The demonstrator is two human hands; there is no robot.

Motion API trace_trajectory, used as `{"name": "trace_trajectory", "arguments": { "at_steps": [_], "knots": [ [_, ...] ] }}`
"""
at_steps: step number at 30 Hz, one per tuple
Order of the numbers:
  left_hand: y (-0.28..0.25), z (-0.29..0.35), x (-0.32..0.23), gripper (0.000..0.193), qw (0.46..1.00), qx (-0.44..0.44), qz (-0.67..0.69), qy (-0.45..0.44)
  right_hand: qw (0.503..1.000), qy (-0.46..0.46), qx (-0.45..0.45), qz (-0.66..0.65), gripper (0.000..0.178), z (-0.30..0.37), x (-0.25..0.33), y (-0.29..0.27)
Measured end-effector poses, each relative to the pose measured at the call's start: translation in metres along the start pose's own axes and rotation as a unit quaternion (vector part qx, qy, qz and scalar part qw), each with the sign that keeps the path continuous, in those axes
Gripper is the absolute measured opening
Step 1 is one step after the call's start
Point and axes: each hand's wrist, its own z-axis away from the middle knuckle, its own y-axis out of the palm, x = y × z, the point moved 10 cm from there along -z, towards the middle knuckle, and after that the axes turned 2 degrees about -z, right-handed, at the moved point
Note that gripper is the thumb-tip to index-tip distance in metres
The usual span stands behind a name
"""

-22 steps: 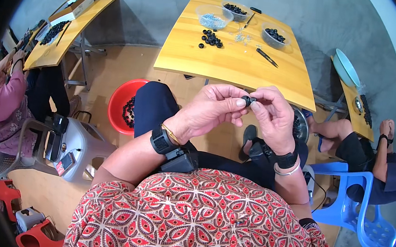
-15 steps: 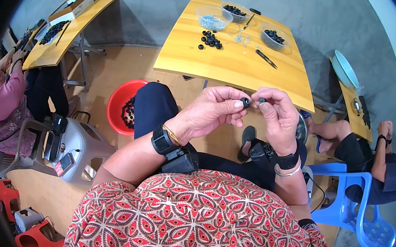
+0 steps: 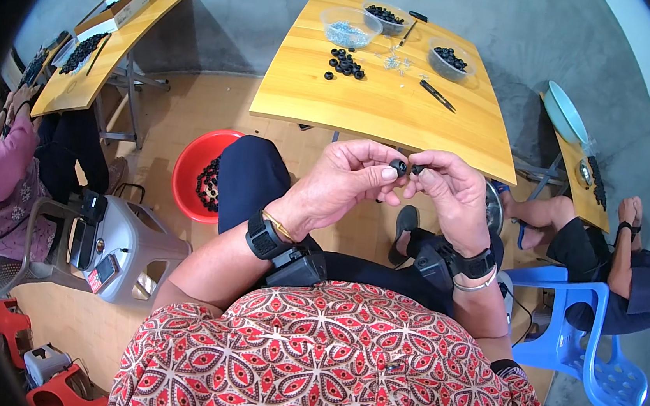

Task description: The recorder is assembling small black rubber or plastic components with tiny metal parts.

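Over my lap, just short of the table's near edge, my left hand (image 3: 347, 175) pinches a small round black part (image 3: 398, 166) with a hollow in its face. Close beside it, my right hand (image 3: 452, 185) pinches a smaller black piece (image 3: 417, 170) between thumb and forefinger. The two pieces almost meet; whether they touch is too small to tell. On the wooden table (image 3: 304, 95) ahead lie a cluster of similar black round parts (image 3: 345, 63), a scatter of small pale bits (image 3: 395, 63) and a pair of black tweezers (image 3: 437, 96).
Clear bowls hold black parts (image 3: 386, 19), pale blue bits (image 3: 347, 33) and more black parts (image 3: 450, 58). A red basin (image 3: 186, 182) with black parts sits on the floor left of my knee. People work at side tables; a blue chair (image 3: 555, 335) stands right.
My right hand has brought its small black piece leftward and slightly down, nearer to the round part in my left hand. The left hand has shifted very little.
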Motion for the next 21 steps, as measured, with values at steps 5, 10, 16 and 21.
{"name": "trace_trajectory", "arguments": {
  "at_steps": [5,10,16,21],
  "knots": [
    [0.002,0.000,-0.002,0.021,1.000,-0.002,-0.018,0.009,1.000,-0.005,0.003,-0.026,0.017,0.001,0.001,0.003],
    [0.004,-0.001,-0.003,0.021,1.000,0.009,-0.007,0.001,1.000,-0.019,-0.007,-0.003,0.016,0.001,0.002,-0.001],
    [0.001,-0.003,-0.001,0.021,1.000,0.007,-0.019,0.001,0.994,-0.068,-0.029,0.077,0.016,0.002,0.010,-0.001],
    [-0.004,-0.003,0.000,0.021,1.000,-0.005,-0.021,-0.002,0.989,-0.073,-0.025,0.126,0.013,-0.002,0.016,0.000]
  ]
}}
